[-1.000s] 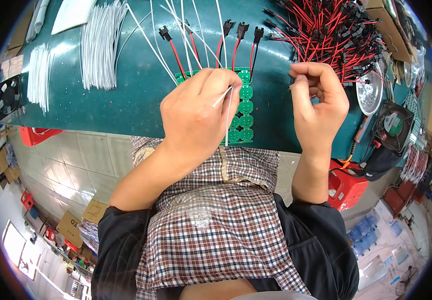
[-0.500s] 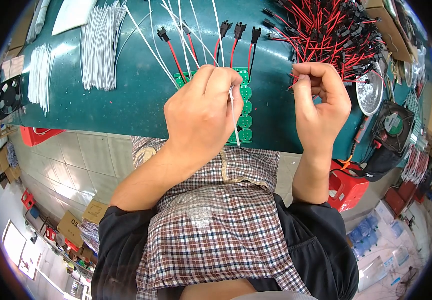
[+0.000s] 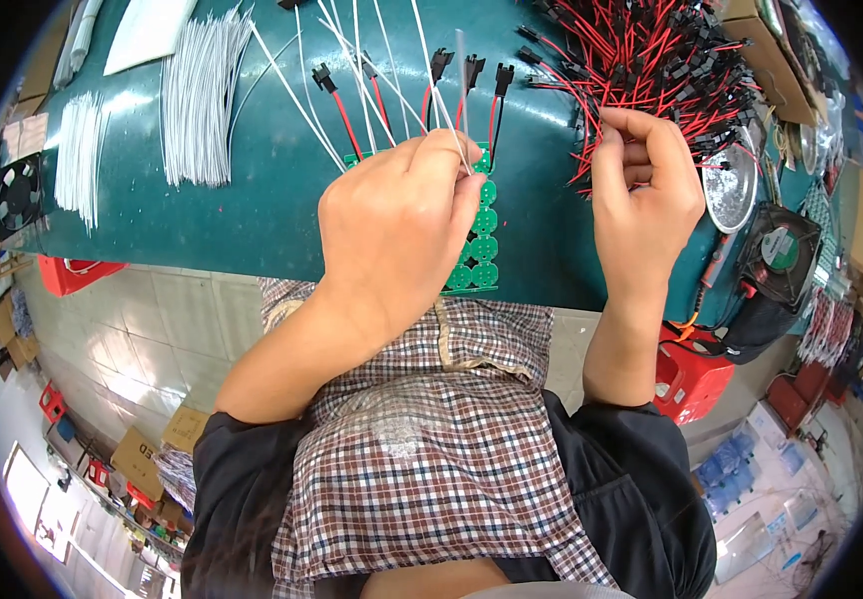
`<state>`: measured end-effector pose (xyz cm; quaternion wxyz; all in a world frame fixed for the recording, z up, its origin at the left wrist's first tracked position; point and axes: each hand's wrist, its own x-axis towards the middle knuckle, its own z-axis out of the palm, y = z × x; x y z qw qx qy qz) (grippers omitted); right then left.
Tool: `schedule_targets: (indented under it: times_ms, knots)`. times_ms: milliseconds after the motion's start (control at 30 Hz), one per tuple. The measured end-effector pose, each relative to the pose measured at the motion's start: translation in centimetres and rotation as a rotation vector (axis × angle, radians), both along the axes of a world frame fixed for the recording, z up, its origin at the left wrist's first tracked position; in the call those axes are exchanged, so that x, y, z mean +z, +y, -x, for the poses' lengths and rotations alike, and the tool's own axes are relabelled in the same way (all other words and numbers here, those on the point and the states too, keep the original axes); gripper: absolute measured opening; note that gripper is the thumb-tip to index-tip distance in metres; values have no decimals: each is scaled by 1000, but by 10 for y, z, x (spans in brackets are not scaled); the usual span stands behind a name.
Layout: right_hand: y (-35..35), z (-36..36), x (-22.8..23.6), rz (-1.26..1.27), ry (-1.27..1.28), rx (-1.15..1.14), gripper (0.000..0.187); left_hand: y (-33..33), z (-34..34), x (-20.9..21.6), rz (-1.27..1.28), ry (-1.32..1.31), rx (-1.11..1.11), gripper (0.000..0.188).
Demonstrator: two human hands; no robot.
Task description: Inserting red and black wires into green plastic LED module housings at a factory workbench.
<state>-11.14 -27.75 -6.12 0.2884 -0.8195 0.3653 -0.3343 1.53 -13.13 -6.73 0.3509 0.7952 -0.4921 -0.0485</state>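
Observation:
My left hand (image 3: 391, 225) is closed in a pinch above a panel of green circuit boards (image 3: 485, 248), covering part of it. A thin white wire (image 3: 429, 70) runs up and away from its fingertips. Several black connectors (image 3: 504, 80) on red and black leads stand out past the panel's far edge, among more white wires (image 3: 355, 60). To the right, my right hand (image 3: 646, 205) has thumb and forefinger brought together at the edge of a heap of red-and-black connector leads (image 3: 651, 70). Whether a lead is between those fingertips cannot be made out.
Bundles of straight white wires (image 3: 200, 105) lie on the green table (image 3: 152, 215) at left, near a black fan (image 3: 19, 195). At right are a silvery dish (image 3: 730, 195), a soldering iron (image 3: 717, 262), another fan (image 3: 783, 248) and a cardboard box (image 3: 773, 60).
My right hand has risen slightly toward the heap of leads. My left hand has shifted a little left, and the white wire end that hung below its fingers no longer shows there.

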Motion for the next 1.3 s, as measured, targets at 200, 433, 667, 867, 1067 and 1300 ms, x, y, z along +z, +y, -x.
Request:
schedule_targets:
  times_ms: [200, 433, 667, 867, 1067, 1300]
  knots:
    - [-11, -16, -6, 321, 371, -46, 13, -1, -2, 6, -58, -29, -26, 21]
    - [-13, -23, -9, 241, 247, -90, 7, 1, -5, 12, -60, -81, -2, 16]
    - [15, -6, 12, -526, -313, 41, 11, 5, -9, 13, -39, -44, -16, 12]
    - [29, 6, -17, -583, -132, 69, 8, 29, -21, 45, 35, 127, 13, 7]
    - [26, 12, -14, -649, -242, 20, 10, 88, -110, 45, 43, 102, 453, 13]
    - [37, 16, 0, -762, -410, 102, 12, 223, -288, -11, -609, -458, 813, 33]
